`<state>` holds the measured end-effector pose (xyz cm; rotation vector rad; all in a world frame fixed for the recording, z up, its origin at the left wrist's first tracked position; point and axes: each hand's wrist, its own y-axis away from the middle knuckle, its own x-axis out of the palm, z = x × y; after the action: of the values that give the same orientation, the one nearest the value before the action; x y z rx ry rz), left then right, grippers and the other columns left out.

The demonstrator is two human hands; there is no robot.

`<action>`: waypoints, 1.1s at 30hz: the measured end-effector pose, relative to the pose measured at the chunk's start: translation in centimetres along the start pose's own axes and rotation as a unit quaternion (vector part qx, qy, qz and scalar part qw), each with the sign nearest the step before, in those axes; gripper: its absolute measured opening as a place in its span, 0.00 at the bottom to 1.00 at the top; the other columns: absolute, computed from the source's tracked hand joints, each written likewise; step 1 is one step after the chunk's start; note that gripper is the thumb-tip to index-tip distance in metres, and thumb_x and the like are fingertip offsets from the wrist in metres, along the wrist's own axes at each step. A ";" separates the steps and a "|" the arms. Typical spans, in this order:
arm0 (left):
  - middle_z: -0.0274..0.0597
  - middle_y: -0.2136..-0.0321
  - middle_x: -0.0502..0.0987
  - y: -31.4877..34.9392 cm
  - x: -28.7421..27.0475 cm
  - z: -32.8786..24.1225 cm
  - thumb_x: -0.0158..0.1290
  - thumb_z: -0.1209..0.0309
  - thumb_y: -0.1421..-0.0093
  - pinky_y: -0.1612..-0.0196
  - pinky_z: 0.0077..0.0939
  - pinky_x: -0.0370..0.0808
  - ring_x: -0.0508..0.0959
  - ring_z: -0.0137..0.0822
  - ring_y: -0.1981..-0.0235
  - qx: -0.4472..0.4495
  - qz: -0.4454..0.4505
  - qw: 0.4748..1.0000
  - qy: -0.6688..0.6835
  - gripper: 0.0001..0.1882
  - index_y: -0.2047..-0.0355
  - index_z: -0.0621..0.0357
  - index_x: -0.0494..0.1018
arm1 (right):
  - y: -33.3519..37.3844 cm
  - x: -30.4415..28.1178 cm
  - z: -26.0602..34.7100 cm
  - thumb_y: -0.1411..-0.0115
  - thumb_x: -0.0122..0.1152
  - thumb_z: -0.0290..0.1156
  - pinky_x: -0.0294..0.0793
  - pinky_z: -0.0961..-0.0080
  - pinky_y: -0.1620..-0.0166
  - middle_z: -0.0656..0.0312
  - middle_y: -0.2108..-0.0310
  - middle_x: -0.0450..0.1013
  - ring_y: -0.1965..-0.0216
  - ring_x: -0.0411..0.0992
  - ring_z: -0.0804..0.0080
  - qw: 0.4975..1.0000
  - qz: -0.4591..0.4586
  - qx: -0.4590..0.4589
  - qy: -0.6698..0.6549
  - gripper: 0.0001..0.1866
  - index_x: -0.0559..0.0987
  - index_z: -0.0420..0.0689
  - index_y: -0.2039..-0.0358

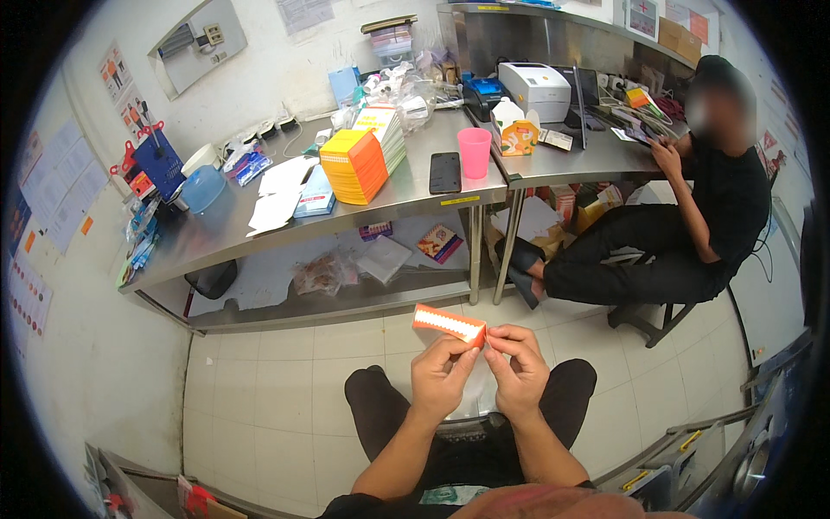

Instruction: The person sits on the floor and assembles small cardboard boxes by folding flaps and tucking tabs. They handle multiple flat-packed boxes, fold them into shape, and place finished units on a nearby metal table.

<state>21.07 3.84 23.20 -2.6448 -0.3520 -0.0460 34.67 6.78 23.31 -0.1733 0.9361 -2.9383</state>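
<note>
A folded orange-and-white card piece [451,324] is positioned in the air above the seated person's lap, in front of the table [402,206] as seen from here. The left hand [439,378] supports the piece from below; its grip is clamped on the card, thumb toward the right end. The right hand [519,374] has its grip closed on that same right end, thumb and fingertips together. The two hands are just beside each other, between the person's knees. Beyond them, on the table, stands a block of stacked orange cards [350,169]. To its right lie a black phone [445,173] and, beside the phone, an upright pink cup [475,154]. Farther right, a co-worker [731,186] in black sits near a white printer [534,92].
</note>
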 end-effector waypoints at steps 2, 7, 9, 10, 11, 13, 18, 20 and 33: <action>0.44 0.59 0.81 0.0 0.0 -0.3 0.59 0.83 0.34 0.53 0.24 0.78 0.81 0.29 0.58 -0.008 0.009 1.000 -0.014 0.05 0.58 0.69 0.78 | -0.1 -0.2 -0.1 0.39 0.68 0.18 0.74 0.69 0.44 0.51 0.49 0.76 0.48 0.75 0.64 1.000 0.001 0.012 -0.009 0.09 0.85 0.36 0.57; 0.44 0.58 0.80 0.1 0.0 -0.3 0.58 0.82 0.32 0.50 0.26 0.79 0.82 0.32 0.56 -0.045 0.003 0.994 0.095 0.05 0.58 0.69 0.77 | -0.3 -0.1 0.1 0.37 0.67 0.21 0.72 0.71 0.44 0.53 0.49 0.76 0.48 0.73 0.67 0.995 0.003 0.058 -0.085 0.08 0.85 0.37 0.57; 0.45 0.57 0.80 0.0 -0.1 0.0 0.58 0.82 0.33 0.49 0.28 0.79 0.82 0.33 0.55 -0.046 0.002 0.994 0.101 0.05 0.57 0.69 0.76 | -0.3 -0.1 0.3 0.38 0.68 0.21 0.72 0.71 0.44 0.54 0.49 0.77 0.49 0.73 0.67 0.996 0.013 0.065 -0.067 0.08 0.86 0.39 0.58; 0.46 0.56 0.80 0.0 -0.4 0.2 0.58 0.83 0.33 0.48 0.29 0.79 0.82 0.33 0.55 -0.048 0.002 0.995 0.087 0.05 0.57 0.68 0.76 | -0.4 -0.1 0.3 0.38 0.68 0.21 0.72 0.71 0.44 0.54 0.49 0.77 0.49 0.73 0.67 0.996 0.019 0.067 -0.057 0.07 0.87 0.39 0.59; 0.46 0.55 0.80 0.1 -0.6 0.3 0.58 0.84 0.34 0.47 0.29 0.79 0.82 0.34 0.54 -0.051 0.002 0.996 0.073 0.05 0.57 0.68 0.76 | -0.5 -0.2 0.3 0.39 0.69 0.22 0.71 0.70 0.44 0.55 0.50 0.77 0.49 0.73 0.66 0.997 0.026 0.058 -0.034 0.08 0.87 0.40 0.59; 0.46 0.54 0.80 0.3 -0.7 0.8 0.58 0.85 0.35 0.47 0.30 0.79 0.82 0.34 0.52 -0.055 -0.018 0.990 0.131 0.08 0.57 0.67 0.76 | -0.7 -0.4 0.2 0.40 0.70 0.23 0.71 0.69 0.45 0.57 0.51 0.78 0.50 0.73 0.65 0.998 0.043 0.041 0.010 0.08 0.88 0.42 0.60; 0.46 0.54 0.80 0.6 -0.4 0.8 0.60 0.87 0.37 0.44 0.33 0.78 0.80 0.36 0.49 -0.060 -0.043 0.969 0.237 0.13 0.54 0.64 0.74 | -1.4 -0.6 1.1 0.41 0.72 0.24 0.71 0.69 0.47 0.59 0.53 0.80 0.51 0.74 0.63 0.993 0.090 0.003 0.075 0.09 0.88 0.44 0.60; 0.46 0.53 0.80 0.5 -0.3 0.2 0.60 0.86 0.36 0.44 0.35 0.78 0.80 0.36 0.49 -0.068 -0.038 0.966 0.245 0.14 0.53 0.63 0.73 | -1.5 -0.7 1.1 0.41 0.72 0.24 0.72 0.68 0.47 0.59 0.54 0.80 0.51 0.74 0.63 0.993 0.093 0.006 0.075 0.09 0.88 0.44 0.60; 0.43 0.52 0.81 0.7 -0.7 -0.6 0.60 0.84 0.35 0.44 0.38 0.79 0.81 0.36 0.49 -0.123 -0.052 0.950 0.283 0.12 0.52 0.62 0.77 | -1.7 -1.9 1.1 0.41 0.70 0.20 0.73 0.72 0.45 0.51 0.47 0.75 0.50 0.75 0.67 0.992 0.125 0.025 -0.004 0.07 0.84 0.38 0.61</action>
<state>20.58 2.80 23.40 -2.6963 -0.2984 -0.9142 36.65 7.71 25.07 -0.0590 0.8171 -2.7250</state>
